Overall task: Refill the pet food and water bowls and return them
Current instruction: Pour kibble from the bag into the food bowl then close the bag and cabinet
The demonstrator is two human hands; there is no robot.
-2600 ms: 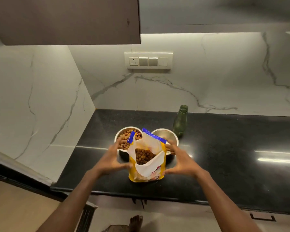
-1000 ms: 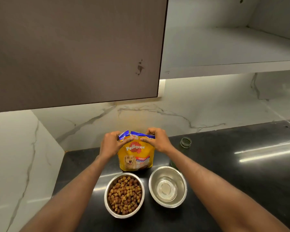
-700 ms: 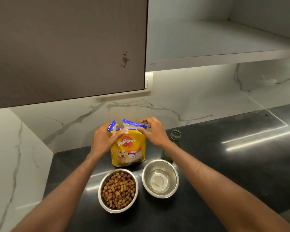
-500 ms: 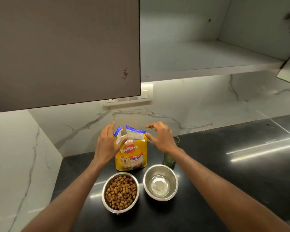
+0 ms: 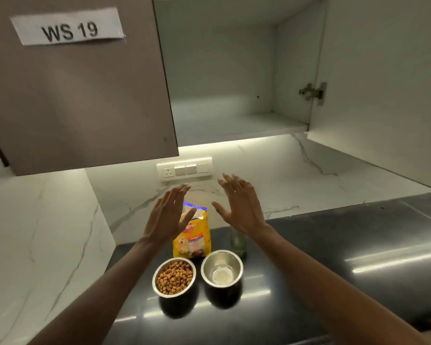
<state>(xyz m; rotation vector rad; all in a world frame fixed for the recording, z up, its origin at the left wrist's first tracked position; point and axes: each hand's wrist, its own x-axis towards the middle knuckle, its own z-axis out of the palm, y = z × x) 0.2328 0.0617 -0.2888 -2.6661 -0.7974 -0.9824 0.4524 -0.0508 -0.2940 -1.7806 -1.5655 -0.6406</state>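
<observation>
Two steel bowls stand side by side on the black counter [image 5: 334, 282]. The left bowl [image 5: 174, 277] is full of brown kibble; the right bowl [image 5: 221, 268] holds a little clear water. Behind them a yellow pet food bag [image 5: 194, 241] stands upright with its blue top open. A green glass bottle [image 5: 238, 243] is just right of the bag, partly hidden by my right wrist. My left hand [image 5: 167, 215] and my right hand [image 5: 239, 204] are raised above the bag, fingers spread, holding nothing.
An open wall cupboard with a bare white shelf [image 5: 234, 125] hangs above; its right door [image 5: 383, 90] swings out. The left door [image 5: 72, 83] is closed and bears a "WS 19" label. A switch plate [image 5: 184, 168] is on the marble backsplash. A marble wall closes the left.
Both hands have let go of the bag's top and lifted away, fingers spreading. The bag stays standing behind the bowls. The view has tilted up, showing the open cupboard.
</observation>
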